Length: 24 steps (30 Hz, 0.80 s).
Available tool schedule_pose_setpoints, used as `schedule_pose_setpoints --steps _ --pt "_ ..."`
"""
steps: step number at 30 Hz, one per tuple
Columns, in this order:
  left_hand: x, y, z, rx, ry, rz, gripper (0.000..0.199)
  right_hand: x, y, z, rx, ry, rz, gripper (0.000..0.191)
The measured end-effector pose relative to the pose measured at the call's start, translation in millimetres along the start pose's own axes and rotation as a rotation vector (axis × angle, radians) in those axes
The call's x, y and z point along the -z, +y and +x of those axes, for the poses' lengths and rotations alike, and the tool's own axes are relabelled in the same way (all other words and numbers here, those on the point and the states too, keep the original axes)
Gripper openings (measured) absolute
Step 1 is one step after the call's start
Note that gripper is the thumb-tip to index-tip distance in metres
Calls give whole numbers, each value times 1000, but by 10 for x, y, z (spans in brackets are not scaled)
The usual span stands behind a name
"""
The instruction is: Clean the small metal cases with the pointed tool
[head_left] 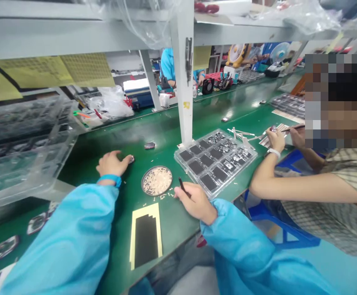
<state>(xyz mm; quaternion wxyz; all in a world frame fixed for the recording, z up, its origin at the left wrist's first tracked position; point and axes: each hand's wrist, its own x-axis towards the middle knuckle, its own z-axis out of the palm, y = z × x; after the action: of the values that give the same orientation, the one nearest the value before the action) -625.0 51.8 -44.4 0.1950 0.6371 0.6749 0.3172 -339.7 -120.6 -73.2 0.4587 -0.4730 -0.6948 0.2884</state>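
My left hand (112, 164) reaches over the green table with its fingers apart and its thumb stretched to the right. At the thumb tip is a small dark-and-silver part (132, 159); it seems touched, not gripped. My right hand (195, 201) is closed round a thin dark pen-like tool (183, 187), whose lower end is hidden by the fingers. Between the hands lies a round dish (157, 180) of pale and dark bits. Nearer me is a yellow sheet (131, 237) bearing a black stepped sheet (147, 241). Another small part (149, 145) lies beyond the dish.
A clear compartment tray (193, 177) of dark flat pieces sits right of the dish, beside a white post (184, 94). Stacked clear trays (28, 164) stand at left. At right, a co-worker's hands (276, 139) work over a sheet. A shelf (74, 39) crosses overhead.
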Motion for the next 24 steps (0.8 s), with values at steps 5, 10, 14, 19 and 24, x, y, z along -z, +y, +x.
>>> schedule_pose_setpoints --steps 5,10,14,19,24 --pt "-410 347 278 -55 -55 0 47 -6 8 20 14 -7 -44 42" --pt "-658 546 308 -41 -104 -126 39 -40 28 39 -56 -37 -37 44" --pt "-500 544 92 25 -100 -311 42 -62 80 37 -137 -22 31 46" --pt "-100 468 -599 122 -250 -625 57 -133 160 40 -300 -87 300 44" --pt "193 343 -1300 243 -389 -884 56 -185 183 45 -298 -134 399 33"
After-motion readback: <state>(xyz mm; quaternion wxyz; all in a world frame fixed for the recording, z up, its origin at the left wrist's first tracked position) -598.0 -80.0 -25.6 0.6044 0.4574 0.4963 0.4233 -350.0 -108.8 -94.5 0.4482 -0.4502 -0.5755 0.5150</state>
